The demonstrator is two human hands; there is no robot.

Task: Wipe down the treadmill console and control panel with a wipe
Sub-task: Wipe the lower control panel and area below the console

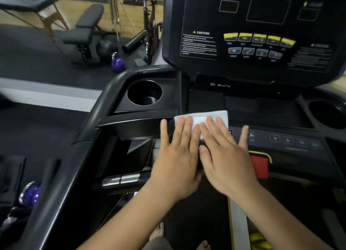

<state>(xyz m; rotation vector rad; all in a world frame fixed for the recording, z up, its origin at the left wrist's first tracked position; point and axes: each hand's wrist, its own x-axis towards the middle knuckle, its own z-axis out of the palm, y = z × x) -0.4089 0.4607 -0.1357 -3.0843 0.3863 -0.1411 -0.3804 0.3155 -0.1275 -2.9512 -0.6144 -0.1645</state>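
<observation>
A white wipe (201, 117) lies flat on the left part of the treadmill's lower control panel (292, 141). My left hand (177, 156) presses on it with straight fingers. My right hand (224, 156) lies beside it, fingers straight and spread, also pressing on the wipe and partly over the left hand. Above stands the black upright console (262, 30) with dark displays and yellow buttons.
A cup holder (144, 92) sits left of the wipe and another (327, 113) at the far right. A red stop button (259, 165) shows right of my right hand. A purple kettlebell (118, 62), a bench and a bike stand on the floor to the left.
</observation>
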